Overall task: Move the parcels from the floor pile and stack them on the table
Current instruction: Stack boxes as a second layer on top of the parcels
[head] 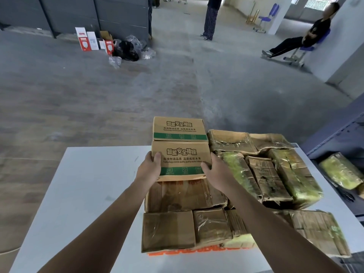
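A brown carton with a green band (182, 157) sits on top of taped parcels on the white table (92, 186). My left hand (150, 168) grips its left side with the thumb on the top face. My right hand (215, 171) grips its right side. A second identical carton (179, 128) lies just behind it, at the table's far edge. Several worn, tape-wrapped parcels (264, 170) are stacked to the right, and others (187, 229) lie below the held carton.
A yellow-green wrapped parcel (340, 170) lies on a dark shelf to the right of the table. Small red and white boxes (88, 40) and black bags (128, 49) stand on the concrete floor far off. One person sits on a chair (303, 39); another stands (211, 18).
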`<state>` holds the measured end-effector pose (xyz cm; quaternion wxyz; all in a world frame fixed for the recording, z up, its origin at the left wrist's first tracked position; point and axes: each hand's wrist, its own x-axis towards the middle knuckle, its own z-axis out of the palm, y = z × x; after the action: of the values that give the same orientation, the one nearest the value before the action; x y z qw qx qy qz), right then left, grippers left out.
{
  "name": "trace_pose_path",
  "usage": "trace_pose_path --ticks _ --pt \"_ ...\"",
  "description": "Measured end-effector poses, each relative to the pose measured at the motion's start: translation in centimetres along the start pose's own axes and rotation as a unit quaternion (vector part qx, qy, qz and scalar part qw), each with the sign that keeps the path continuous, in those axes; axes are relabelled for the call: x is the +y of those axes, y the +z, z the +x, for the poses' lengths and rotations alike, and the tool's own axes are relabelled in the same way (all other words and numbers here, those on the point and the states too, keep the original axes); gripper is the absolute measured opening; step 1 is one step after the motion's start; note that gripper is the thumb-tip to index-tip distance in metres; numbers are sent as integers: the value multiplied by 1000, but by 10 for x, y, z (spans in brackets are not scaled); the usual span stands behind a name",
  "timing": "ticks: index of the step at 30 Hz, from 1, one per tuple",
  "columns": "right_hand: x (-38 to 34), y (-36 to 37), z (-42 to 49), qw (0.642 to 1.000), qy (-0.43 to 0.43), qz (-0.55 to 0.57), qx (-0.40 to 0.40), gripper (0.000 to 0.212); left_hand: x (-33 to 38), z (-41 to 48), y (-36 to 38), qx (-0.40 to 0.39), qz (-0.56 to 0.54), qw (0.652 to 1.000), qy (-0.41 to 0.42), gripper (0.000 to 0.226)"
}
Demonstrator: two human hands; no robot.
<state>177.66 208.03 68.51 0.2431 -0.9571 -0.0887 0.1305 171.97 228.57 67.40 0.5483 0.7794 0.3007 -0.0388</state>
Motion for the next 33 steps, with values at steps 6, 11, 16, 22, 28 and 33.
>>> trace_pose_path --ticks 6,11,16,22,28,33 --pt "-6 -3 -5 1000 5 -25 7 50 -1 5 -2 4 11 1000 -8 55" --pt "-20 -15 -16 998 26 -46 41 57 0 0 -8 14 27 999 -21 60" --pt "-39 -31 -35 996 -8 -54 72 48 0 -23 -24 38 20 999 4 58" --pt "-71 -22 -80 991 -115 -34 53 49 -2 -100 -39 79 22 994 72 54" --pt "-106 15 -161 972 -235 9 -1 50 -48 -202 -75 174 26 980 91 51" --pt "-126 64 -230 948 -306 3 -82 52 -125 -290 -99 238 57 969 28 50"
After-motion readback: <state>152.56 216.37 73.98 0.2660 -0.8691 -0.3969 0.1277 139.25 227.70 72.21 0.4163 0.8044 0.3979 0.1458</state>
